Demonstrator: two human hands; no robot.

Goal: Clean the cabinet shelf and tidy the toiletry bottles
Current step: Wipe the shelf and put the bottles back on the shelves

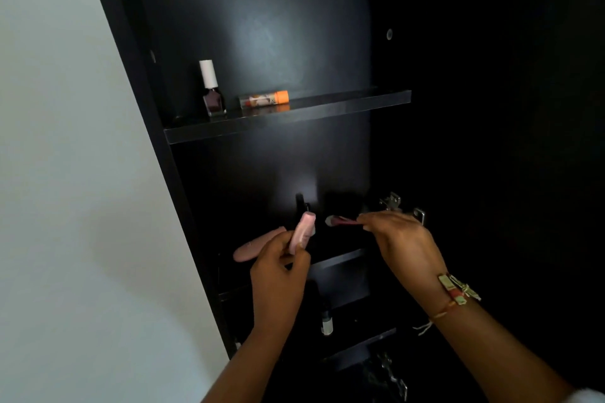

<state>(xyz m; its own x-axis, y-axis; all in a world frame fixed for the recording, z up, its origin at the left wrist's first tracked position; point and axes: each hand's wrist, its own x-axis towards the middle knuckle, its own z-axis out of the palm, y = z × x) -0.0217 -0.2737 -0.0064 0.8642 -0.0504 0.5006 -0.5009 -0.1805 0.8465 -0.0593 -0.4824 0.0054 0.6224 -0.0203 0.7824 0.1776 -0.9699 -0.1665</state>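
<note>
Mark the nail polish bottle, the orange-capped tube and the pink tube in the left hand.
nail polish bottle [214,103]: head view, dark glass body.
orange-capped tube [281,97]: head view, orange cap.
pink tube [302,229]: head view, middle of its body.

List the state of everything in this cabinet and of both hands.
Nail polish: upright, capped, on upper shelf.
Orange-capped tube: lying on its side, same shelf.
Pink tube: held by left hand.
Thin stick: pinched by right hand.
Small bottle: upright, lower down.
</note>
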